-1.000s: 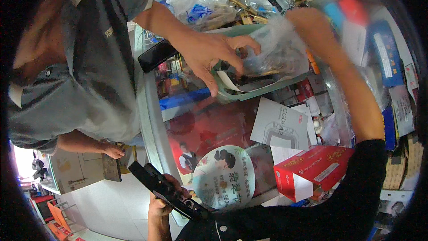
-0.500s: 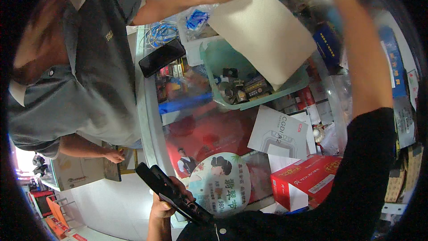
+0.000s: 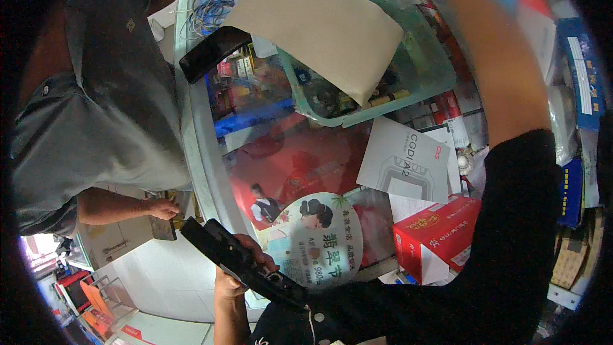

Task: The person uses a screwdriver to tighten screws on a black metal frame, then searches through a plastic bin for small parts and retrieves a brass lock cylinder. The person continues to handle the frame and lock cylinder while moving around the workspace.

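My left hand [image 3: 239, 270] is at the lower left, fingers wrapped round a long black handheld device [image 3: 246, 265] with what look like buttons near its lower end. The device tilts from upper left to lower right. A round printed fan-like sign [image 3: 317, 243] is just right of this hand, on the counter. My right forearm [image 3: 504, 83] reaches up the right side, blurred, and its hand lies beyond the upper edge. A beige sheet [image 3: 319, 22] slants over a green translucent plastic bin [image 3: 377, 114] and hides part of its small contents.
A person in a grey shirt [image 3: 121, 121] stands at the left, one hand [image 3: 165, 209] low. A black phone [image 3: 214, 53] rests on the glass counter edge. A white box [image 3: 403, 160] and a red box [image 3: 437, 236] are nearer me. Blue boxes [image 3: 582, 67] stand far right.
The view has shifted, and things on the counter appear higher. The other person's hand on the beige sheet has left the view. My left hand still holds the black device.
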